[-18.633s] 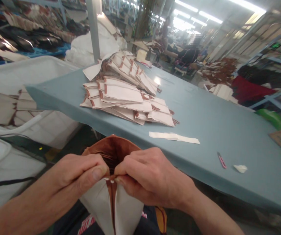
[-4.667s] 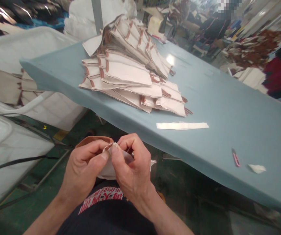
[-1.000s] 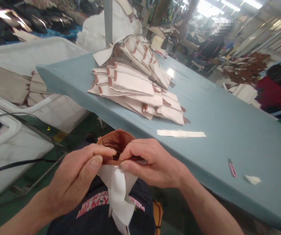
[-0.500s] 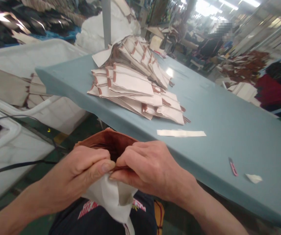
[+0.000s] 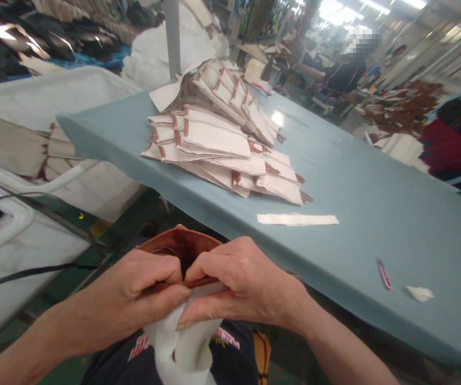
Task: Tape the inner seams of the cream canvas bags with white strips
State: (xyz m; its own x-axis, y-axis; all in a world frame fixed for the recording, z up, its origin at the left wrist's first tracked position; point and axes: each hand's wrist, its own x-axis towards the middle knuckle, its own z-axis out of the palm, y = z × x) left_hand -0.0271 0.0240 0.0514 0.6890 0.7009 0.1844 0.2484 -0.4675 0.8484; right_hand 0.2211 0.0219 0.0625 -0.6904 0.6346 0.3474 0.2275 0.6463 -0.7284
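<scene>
Above my lap, a brown and white fabric piece (image 5: 188,241) is held between both hands, its brown side opening away from me like a pouch and its white cloth (image 5: 184,347) hanging down in folds. My left hand (image 5: 146,291) pinches the brown edge, thumb on the near side and fingers curled over it. Close beside it, my right hand (image 5: 230,286) grips the same edge, its thumb lower against the white cloth. The fingertips inside the fold are partly hidden.
Stacks of white, brown-edged pieces (image 5: 218,133) lie on the blue table (image 5: 354,214). A pale strip (image 5: 298,220), a pink cutter (image 5: 384,275) and a scrap (image 5: 420,293) lie nearer. White bins (image 5: 94,88) stand left, with a black cable (image 5: 33,271). Another person (image 5: 340,75) is in the background.
My right thumb has moved down and away from its fingers onto the white cloth. The white cloth has shifted and folded differently, and the brown rim sits slightly lower.
</scene>
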